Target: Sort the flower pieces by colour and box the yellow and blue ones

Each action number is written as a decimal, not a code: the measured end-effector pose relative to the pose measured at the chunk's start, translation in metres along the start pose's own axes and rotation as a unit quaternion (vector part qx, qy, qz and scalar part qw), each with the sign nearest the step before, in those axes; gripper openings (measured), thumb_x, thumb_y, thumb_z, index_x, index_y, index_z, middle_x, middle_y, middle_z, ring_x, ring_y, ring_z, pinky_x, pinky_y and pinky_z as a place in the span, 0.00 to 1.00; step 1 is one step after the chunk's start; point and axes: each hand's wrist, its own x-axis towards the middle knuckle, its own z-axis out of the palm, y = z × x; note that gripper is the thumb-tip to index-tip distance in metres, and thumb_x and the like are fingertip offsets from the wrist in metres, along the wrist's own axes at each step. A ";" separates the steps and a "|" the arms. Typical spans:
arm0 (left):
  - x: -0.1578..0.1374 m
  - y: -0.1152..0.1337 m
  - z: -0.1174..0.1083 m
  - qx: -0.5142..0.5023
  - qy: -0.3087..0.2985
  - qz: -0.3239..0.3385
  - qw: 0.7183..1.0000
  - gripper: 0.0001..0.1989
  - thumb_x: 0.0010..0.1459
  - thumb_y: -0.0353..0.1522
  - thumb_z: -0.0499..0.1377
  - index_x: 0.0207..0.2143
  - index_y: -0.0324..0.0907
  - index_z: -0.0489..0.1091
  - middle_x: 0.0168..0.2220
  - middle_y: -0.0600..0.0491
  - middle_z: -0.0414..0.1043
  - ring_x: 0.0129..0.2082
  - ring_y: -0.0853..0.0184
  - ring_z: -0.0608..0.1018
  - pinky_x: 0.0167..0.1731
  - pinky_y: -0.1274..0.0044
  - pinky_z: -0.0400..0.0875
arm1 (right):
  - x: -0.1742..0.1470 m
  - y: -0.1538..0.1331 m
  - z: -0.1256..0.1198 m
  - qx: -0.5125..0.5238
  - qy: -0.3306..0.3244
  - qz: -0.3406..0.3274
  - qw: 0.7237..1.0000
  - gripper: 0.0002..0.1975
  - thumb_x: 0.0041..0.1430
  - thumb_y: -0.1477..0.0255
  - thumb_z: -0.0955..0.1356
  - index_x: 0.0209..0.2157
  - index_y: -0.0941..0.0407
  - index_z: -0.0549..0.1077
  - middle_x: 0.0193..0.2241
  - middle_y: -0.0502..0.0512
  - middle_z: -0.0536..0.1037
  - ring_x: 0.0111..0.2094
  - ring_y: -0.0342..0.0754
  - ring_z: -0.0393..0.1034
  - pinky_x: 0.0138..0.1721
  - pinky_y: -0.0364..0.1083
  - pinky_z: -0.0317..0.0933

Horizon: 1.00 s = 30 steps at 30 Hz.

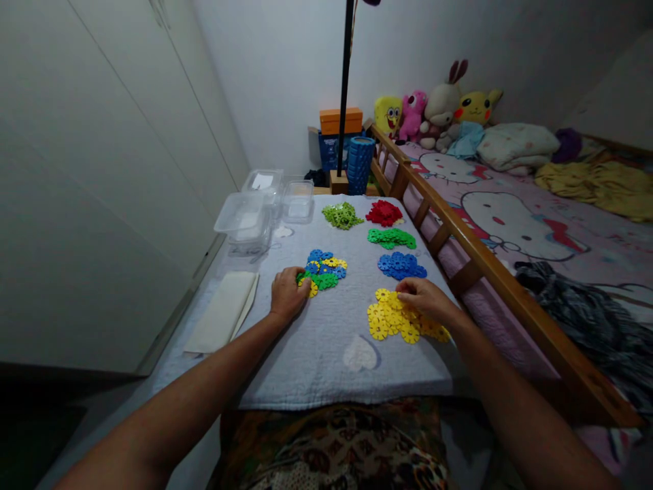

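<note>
- A person's left hand (289, 294), fingers bent and thumb forward, touches the near-left edge of a mixed pile (326, 280) of blue, green and yellow notched discs; whether it grips a disc cannot be told.
- The right hand (422, 299), its fingers curled and fingertips close to the thumb, reaches over the yellow discs (380, 320); whether a disc is pinched there cannot be told.
- The yellow discs lie spread at the near right of a pale cloth (311, 361) with heart shapes.
- Behind them sit 4 more heaps: blue discs (402, 266), green discs (392, 237), red pieces (384, 213) and, farther left, lime-green pieces (343, 215).
- Clear plastic containers (243, 212) stand at the far left, behind a folded cream sheet (222, 314).
- At right, plush toys line a bed (494, 194) with a wooden rail (449, 238).
</note>
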 end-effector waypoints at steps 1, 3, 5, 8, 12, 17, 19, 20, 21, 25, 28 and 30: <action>0.000 0.000 0.000 0.002 -0.001 -0.001 1.000 0.12 0.59 0.36 0.56 0.43 0.42 0.72 0.45 0.45 0.76 0.46 0.54 0.74 0.50 0.64 0.66 | 0.000 0.001 0.001 -0.007 0.002 -0.003 1.000 0.10 0.51 0.66 0.67 0.31 0.57 0.75 0.26 0.50 0.75 0.28 0.46 0.69 0.29 0.43 0.58; 0.000 0.000 0.000 0.003 -0.002 -0.004 1.000 0.12 0.59 0.37 0.55 0.43 0.43 0.72 0.45 0.46 0.76 0.47 0.54 0.74 0.50 0.64 0.66 | 0.001 0.001 0.003 -0.025 0.009 -0.012 1.000 0.09 0.51 0.66 0.67 0.31 0.57 0.75 0.26 0.50 0.75 0.29 0.46 0.69 0.30 0.43 0.58; 0.000 0.000 0.000 0.000 -0.002 -0.006 1.000 0.12 0.60 0.38 0.55 0.43 0.43 0.72 0.45 0.46 0.76 0.47 0.54 0.74 0.50 0.64 0.66 | 0.002 0.001 0.008 -0.048 0.019 -0.022 0.998 0.09 0.52 0.67 0.67 0.31 0.57 0.75 0.27 0.50 0.76 0.29 0.46 0.70 0.31 0.43 0.58; 0.000 -0.001 0.000 -0.011 0.001 -0.003 1.000 0.12 0.62 0.38 0.54 0.42 0.43 0.72 0.44 0.46 0.76 0.46 0.55 0.74 0.50 0.64 0.66 | 0.004 0.000 0.015 -0.081 0.029 -0.033 0.996 0.08 0.53 0.69 0.66 0.31 0.57 0.76 0.28 0.51 0.78 0.31 0.47 0.71 0.32 0.43 0.58; 0.000 -0.002 0.000 -0.025 0.010 0.001 1.000 0.12 0.62 0.38 0.53 0.41 0.43 0.72 0.43 0.46 0.76 0.46 0.56 0.74 0.50 0.64 0.66 | 0.006 -0.002 0.021 -0.123 0.037 -0.046 0.991 0.08 0.53 0.72 0.66 0.32 0.56 0.77 0.30 0.53 0.80 0.32 0.47 0.71 0.34 0.44 0.58; 0.001 -0.002 -0.002 -0.042 0.015 0.003 0.999 0.11 0.62 0.38 0.53 0.41 0.43 0.72 0.43 0.46 0.76 0.45 0.56 0.74 0.51 0.64 0.65 | 0.007 0.002 0.025 -0.191 0.051 -0.061 0.978 0.07 0.53 0.74 0.67 0.32 0.56 0.78 0.32 0.54 0.79 0.36 0.49 0.70 0.38 0.45 0.58; 0.001 -0.001 -0.002 -0.051 0.018 -0.002 0.999 0.11 0.62 0.37 0.53 0.41 0.43 0.72 0.43 0.46 0.76 0.45 0.57 0.75 0.51 0.64 0.66 | 0.007 0.002 0.025 -0.200 0.064 -0.060 0.976 0.08 0.53 0.74 0.67 0.34 0.56 0.79 0.34 0.55 0.79 0.38 0.50 0.70 0.41 0.45 0.58; 0.001 -0.001 -0.003 -0.056 0.020 -0.006 0.998 0.11 0.62 0.37 0.53 0.41 0.44 0.72 0.43 0.46 0.75 0.45 0.57 0.75 0.52 0.64 0.66 | 0.006 0.000 0.026 -0.197 0.069 -0.058 0.976 0.08 0.54 0.74 0.68 0.35 0.56 0.78 0.35 0.56 0.79 0.38 0.49 0.70 0.41 0.45 0.58; 0.001 -0.001 -0.003 -0.061 0.022 -0.009 0.998 0.11 0.62 0.37 0.53 0.41 0.44 0.71 0.43 0.47 0.75 0.45 0.57 0.75 0.52 0.64 0.66 | 0.007 -0.002 0.026 -0.190 0.071 -0.056 0.977 0.08 0.55 0.74 0.68 0.36 0.56 0.78 0.35 0.56 0.79 0.38 0.49 0.70 0.41 0.45 0.59; 0.000 0.000 -0.005 -0.087 0.031 -0.025 0.995 0.12 0.62 0.35 0.50 0.41 0.43 0.71 0.43 0.46 0.75 0.44 0.57 0.75 0.52 0.64 0.66 | 0.013 -0.027 0.037 -0.145 0.073 -0.080 0.984 0.07 0.58 0.74 0.68 0.38 0.57 0.77 0.36 0.57 0.78 0.38 0.49 0.70 0.41 0.45 0.60; 0.000 0.000 -0.006 -0.106 0.037 -0.033 0.993 0.13 0.62 0.34 0.48 0.42 0.43 0.71 0.43 0.46 0.75 0.44 0.58 0.74 0.51 0.65 0.67 | 0.025 -0.054 0.061 -0.133 0.068 -0.121 0.981 0.06 0.59 0.75 0.68 0.38 0.58 0.77 0.36 0.57 0.78 0.39 0.48 0.70 0.42 0.46 0.60; 0.000 -0.001 -0.005 -0.114 0.041 -0.035 0.992 0.14 0.62 0.33 0.48 0.42 0.42 0.71 0.44 0.46 0.74 0.45 0.58 0.74 0.52 0.65 0.67 | 0.035 -0.072 0.085 -0.142 0.051 -0.146 0.978 0.06 0.59 0.75 0.68 0.39 0.58 0.77 0.37 0.57 0.78 0.39 0.48 0.70 0.44 0.46 0.61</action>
